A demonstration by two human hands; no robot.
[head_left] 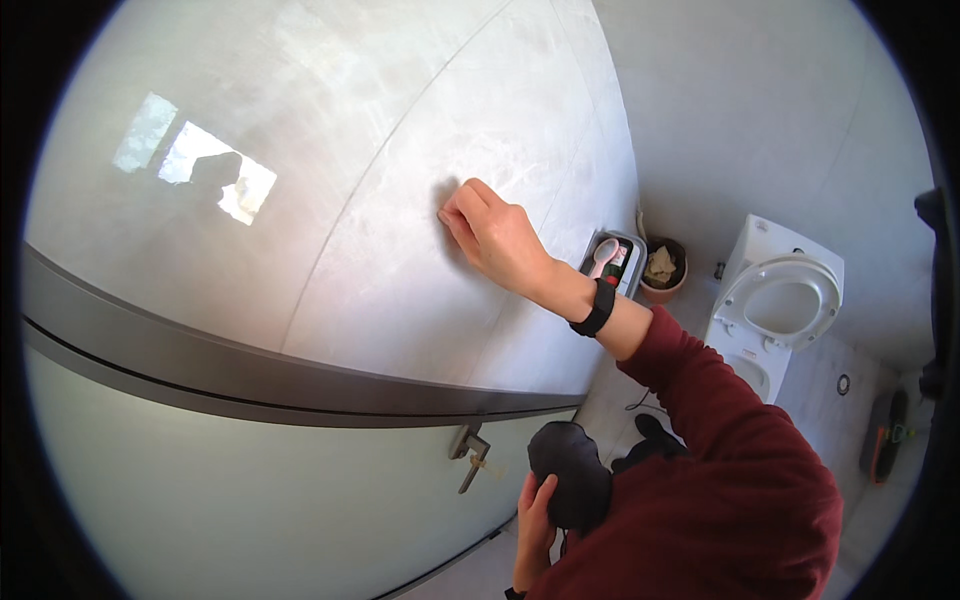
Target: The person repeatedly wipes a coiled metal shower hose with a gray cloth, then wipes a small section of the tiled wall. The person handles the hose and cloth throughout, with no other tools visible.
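Note:
My right hand is raised against the glossy pale wall, its fingers curled and pinched together close to the surface. Whatever the fingers may hold is hidden or too small to make out. A black band circles that wrist, below a dark red sleeve. Low in front of my body, my left hand holds a dark, rounded, soft-looking object by its near side. The thumb lies on it, while the other fingers are partly hidden behind.
A framed door with a metal lever handle stands at lower left. Beyond my right arm are a grey caddy with a pink brush, a waste bin and a toilet with its lid up. A floor drain lies further right.

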